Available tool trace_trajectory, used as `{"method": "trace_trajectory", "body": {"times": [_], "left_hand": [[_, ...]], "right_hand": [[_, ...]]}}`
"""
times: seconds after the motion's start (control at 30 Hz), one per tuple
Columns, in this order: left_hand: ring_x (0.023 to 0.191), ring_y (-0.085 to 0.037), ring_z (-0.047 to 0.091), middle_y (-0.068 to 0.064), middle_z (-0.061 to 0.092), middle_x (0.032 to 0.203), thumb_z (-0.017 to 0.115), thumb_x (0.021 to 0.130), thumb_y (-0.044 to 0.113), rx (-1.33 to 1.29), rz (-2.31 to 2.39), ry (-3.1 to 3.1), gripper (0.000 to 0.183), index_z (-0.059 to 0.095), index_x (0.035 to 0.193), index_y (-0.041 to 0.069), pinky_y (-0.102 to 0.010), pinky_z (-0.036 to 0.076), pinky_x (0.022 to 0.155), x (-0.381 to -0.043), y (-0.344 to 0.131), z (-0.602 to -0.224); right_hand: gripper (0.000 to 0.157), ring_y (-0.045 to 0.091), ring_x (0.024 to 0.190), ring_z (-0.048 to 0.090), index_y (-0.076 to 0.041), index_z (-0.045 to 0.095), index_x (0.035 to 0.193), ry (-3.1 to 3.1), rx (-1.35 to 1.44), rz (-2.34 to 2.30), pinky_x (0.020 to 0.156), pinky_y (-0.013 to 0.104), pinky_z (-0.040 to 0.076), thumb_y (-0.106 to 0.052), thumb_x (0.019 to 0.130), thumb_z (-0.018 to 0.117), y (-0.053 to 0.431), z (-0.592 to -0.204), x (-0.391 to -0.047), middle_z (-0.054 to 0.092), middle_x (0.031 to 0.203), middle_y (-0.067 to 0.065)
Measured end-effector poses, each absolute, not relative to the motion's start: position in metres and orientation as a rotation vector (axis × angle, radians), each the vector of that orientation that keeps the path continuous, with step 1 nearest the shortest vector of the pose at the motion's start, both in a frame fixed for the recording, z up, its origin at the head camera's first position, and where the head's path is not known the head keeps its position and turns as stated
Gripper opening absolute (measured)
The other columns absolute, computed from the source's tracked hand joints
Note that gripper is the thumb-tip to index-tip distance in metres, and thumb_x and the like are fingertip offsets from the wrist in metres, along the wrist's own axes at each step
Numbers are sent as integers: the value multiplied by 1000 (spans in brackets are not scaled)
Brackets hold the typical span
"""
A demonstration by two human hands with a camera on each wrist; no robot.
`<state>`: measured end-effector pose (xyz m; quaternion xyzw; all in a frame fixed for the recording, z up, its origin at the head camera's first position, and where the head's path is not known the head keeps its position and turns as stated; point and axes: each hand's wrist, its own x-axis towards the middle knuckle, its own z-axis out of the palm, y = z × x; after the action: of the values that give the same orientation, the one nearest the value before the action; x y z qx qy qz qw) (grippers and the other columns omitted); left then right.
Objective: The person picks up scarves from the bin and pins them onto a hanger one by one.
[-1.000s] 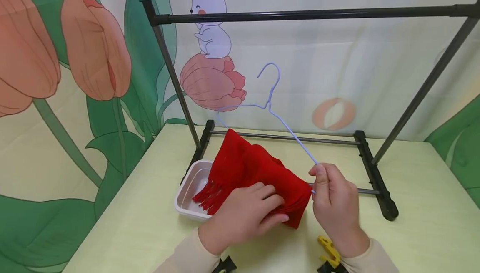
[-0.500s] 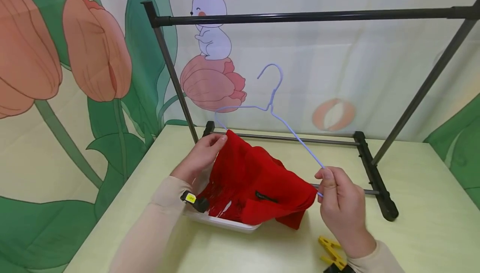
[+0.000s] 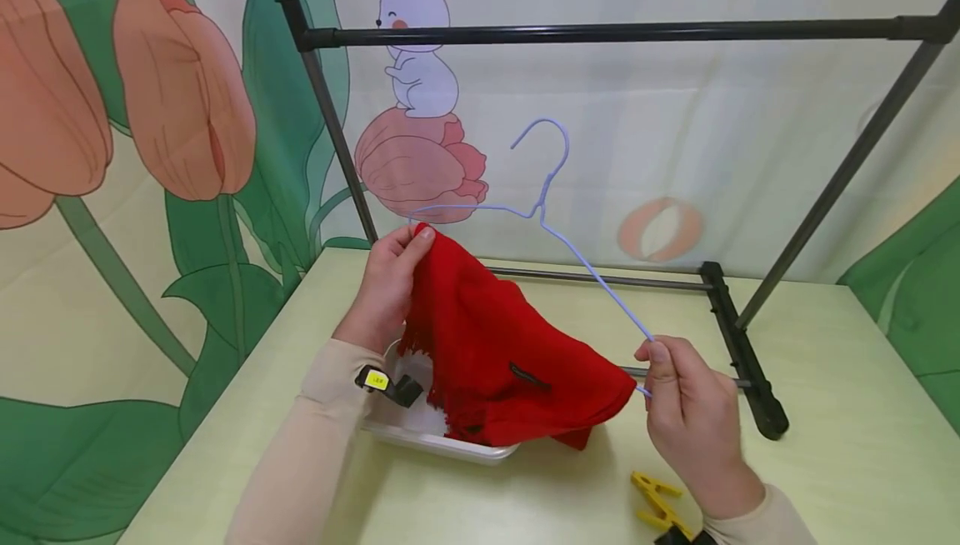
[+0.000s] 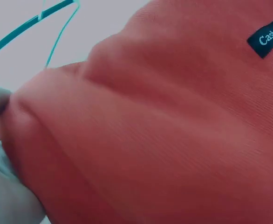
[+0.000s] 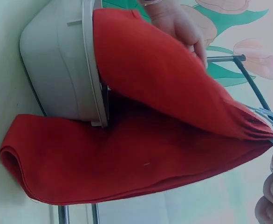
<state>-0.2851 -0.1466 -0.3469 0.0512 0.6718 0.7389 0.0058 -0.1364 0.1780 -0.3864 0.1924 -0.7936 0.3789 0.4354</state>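
A red fringed scarf (image 3: 517, 337) hangs folded over the lower bar of a lilac wire hanger (image 3: 542, 199). My left hand (image 3: 382, 287) pinches the scarf's upper left corner between thumb and fingers, close to the hanger's left end. My right hand (image 3: 690, 420) grips the hanger's right corner, just past the bunched cloth. A dark label (image 4: 269, 38) shows on the scarf in the left wrist view. Below the scarf, a white plastic tray (image 3: 442, 443) is partly covered by it. In the right wrist view, one folded end of the scarf (image 5: 71, 158) hangs beside the tray.
A black rack with a high top bar (image 3: 600, 32) stands behind the hanger, its feet on the pale table (image 3: 847, 445). A yellow clip (image 3: 654, 499) lies near my right wrist. Behind the table hangs a printed backdrop (image 3: 750, 153).
My left hand has moved from the scarf's front to its upper left corner and raised that corner, uncovering the label. My right hand has shifted slightly right with the hanger.
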Motion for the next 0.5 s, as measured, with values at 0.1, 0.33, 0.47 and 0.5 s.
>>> {"method": "trace_trajectory", "body": {"times": [0.1, 0.33, 0.47, 0.5], "left_hand": [[112, -17, 67, 3, 71, 118, 55, 113, 37, 210, 2452, 1972, 24, 62, 130, 21, -28, 61, 92, -286, -149, -343], [103, -14, 69, 4, 71, 115, 53, 114, 36, 49, 2417, 2027, 21, 59, 129, 23, -26, 61, 83, -299, -159, -353], [109, -20, 70, -5, 74, 125, 58, 112, 34, -56, 2227, 2252, 31, 59, 140, 20, -33, 62, 92, -306, -163, -358], [111, -22, 71, -7, 74, 129, 58, 112, 34, -64, 2179, 2305, 34, 58, 144, 19, -36, 62, 95, -307, -164, -358]], "right_hand": [[13, 2, 49, 47, 1, 67, 95, -1977, 487, 940, 48, 14, 43, 1, 106, 61, 180, -385, -135, 56, 61, 0], [18, 1, 48, 48, 2, 68, 93, -1921, 444, 1003, 45, 15, 40, 0, 108, 58, 181, -386, -135, 54, 59, 1], [18, 1, 49, 48, 2, 68, 92, -1908, 444, 1039, 44, 15, 39, 3, 107, 58, 182, -386, -135, 54, 59, 2], [18, 1, 49, 48, 2, 68, 92, -1905, 444, 1044, 44, 15, 39, 3, 107, 58, 182, -386, -135, 54, 59, 2]]}}
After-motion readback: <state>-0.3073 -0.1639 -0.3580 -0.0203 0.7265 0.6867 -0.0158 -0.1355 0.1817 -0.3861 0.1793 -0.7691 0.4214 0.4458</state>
